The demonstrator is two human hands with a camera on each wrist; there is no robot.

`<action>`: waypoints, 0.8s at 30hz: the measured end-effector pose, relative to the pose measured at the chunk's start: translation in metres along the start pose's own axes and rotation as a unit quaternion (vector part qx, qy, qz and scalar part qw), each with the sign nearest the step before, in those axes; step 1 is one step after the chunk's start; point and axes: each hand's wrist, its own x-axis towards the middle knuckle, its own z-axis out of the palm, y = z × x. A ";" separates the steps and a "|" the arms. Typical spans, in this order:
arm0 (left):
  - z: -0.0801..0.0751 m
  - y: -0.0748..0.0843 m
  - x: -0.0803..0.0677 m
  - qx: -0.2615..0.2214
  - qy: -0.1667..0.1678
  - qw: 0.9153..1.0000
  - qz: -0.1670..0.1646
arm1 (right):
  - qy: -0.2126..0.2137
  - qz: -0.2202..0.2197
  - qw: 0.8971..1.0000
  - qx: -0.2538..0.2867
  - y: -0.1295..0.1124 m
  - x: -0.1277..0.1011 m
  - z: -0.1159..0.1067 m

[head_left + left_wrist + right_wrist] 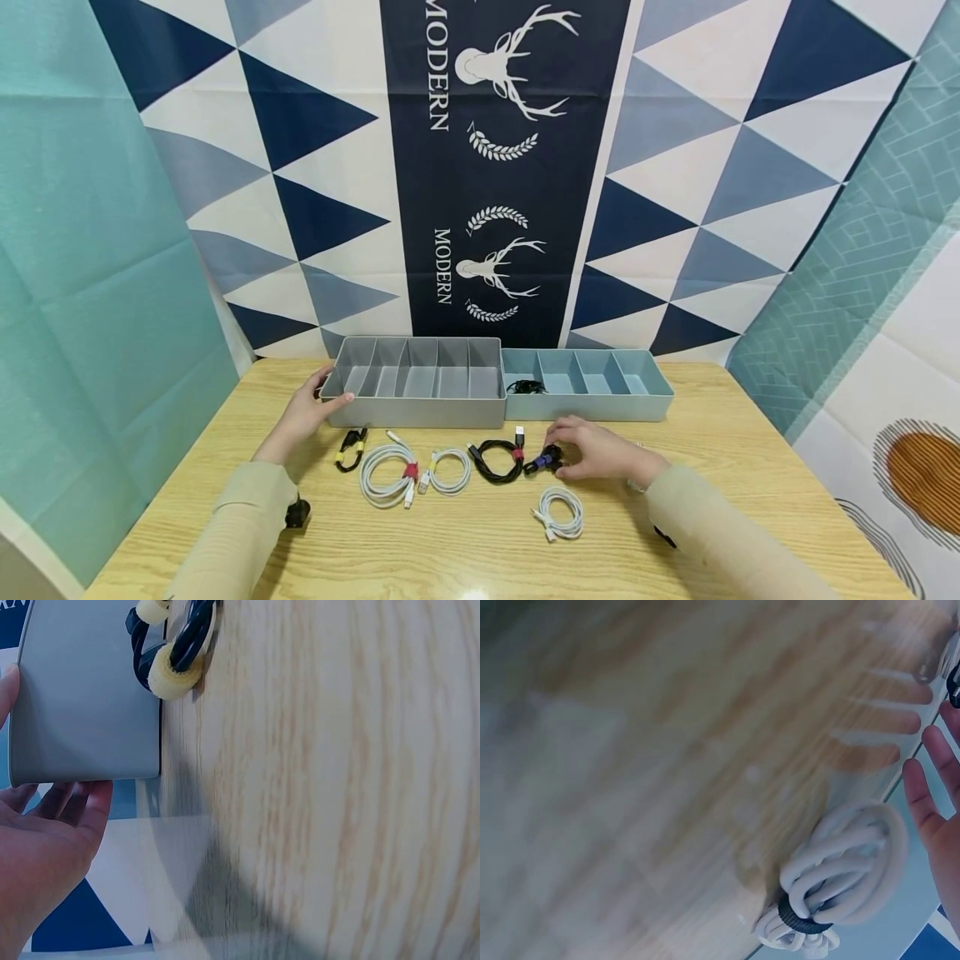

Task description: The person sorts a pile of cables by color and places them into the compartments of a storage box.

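Note:
My left hand [302, 417] grips the left end of a grey divided organizer box [420, 412], thumb along its front edge and other fingers around the end. In the left wrist view, fingers curve beside the box wall [90, 697]. My right hand [596, 450] is at a black bundled cable with a blue tie [545, 460], thumb and fingers on either side of it. The right wrist view shows spread, fairly straight fingers [922, 796] close to a dark item at the frame edge; contact is unclear. A white coiled cable with a black tie [847, 862] lies near that hand.
A blue divided box [592, 407] adjoins the grey one, a black cable [527, 387] in its leftmost compartment. Before the boxes lie a short black cable with yellow ties [351, 450], white coils [386, 475] [450, 472], a black coil [498, 461] and another white coil [559, 512].

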 end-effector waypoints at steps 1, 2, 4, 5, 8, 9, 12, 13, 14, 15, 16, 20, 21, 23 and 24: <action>0.000 0.000 0.000 -0.001 0.000 1.000 0.001 | 0.005 0.000 1.000 -0.003 0.000 0.000 0.000; 0.000 0.000 0.000 -0.002 0.001 1.000 0.001 | 0.013 -0.001 1.000 -0.007 0.000 -0.001 -0.001; 0.000 -0.001 0.001 -0.002 0.000 1.000 0.003 | 0.025 -0.003 1.000 -0.014 -0.001 -0.001 -0.002; 0.000 -0.001 0.001 -0.003 0.000 1.000 0.004 | 0.032 -0.004 0.999 -0.017 0.000 -0.001 -0.002; 0.000 -0.001 0.001 -0.005 -0.001 1.000 0.006 | 0.048 -0.013 0.998 -0.025 0.000 0.000 -0.005; 0.000 -0.001 0.001 -0.004 -0.002 1.000 0.007 | 0.052 -0.016 0.998 -0.025 0.000 0.000 -0.006; -0.001 -0.002 0.001 -0.004 0.000 1.000 0.009 | 0.059 -0.022 0.998 -0.024 0.000 0.000 -0.009; -0.001 -0.002 0.001 -0.003 0.000 1.000 0.010 | 0.060 -0.023 0.998 -0.023 0.000 0.000 -0.010; -0.001 -0.002 0.000 -0.002 0.000 1.000 0.009 | 0.059 -0.021 0.998 -0.021 0.000 0.000 -0.011; -0.001 -0.002 0.000 -0.002 0.000 1.000 0.009 | 0.058 -0.019 0.998 -0.021 0.000 0.000 -0.012; -0.001 -0.002 0.000 -0.001 0.001 1.000 0.007 | 0.057 -0.018 0.998 -0.019 0.000 -0.001 -0.013; -0.001 -0.001 -0.001 -0.001 -0.001 1.000 0.004 | 0.055 -0.015 0.998 -0.018 -0.002 -0.002 -0.019; -0.001 -0.001 -0.001 -0.003 -0.001 1.000 0.004 | 0.058 -0.016 0.998 -0.020 -0.002 -0.003 -0.020; 0.000 -0.001 -0.001 -0.007 -0.001 1.000 0.003 | 0.064 -0.020 0.998 -0.021 -0.003 -0.003 -0.023; 0.000 -0.001 -0.001 -0.012 -0.001 1.000 0.005 | 0.067 -0.022 0.997 -0.023 -0.002 -0.004 -0.024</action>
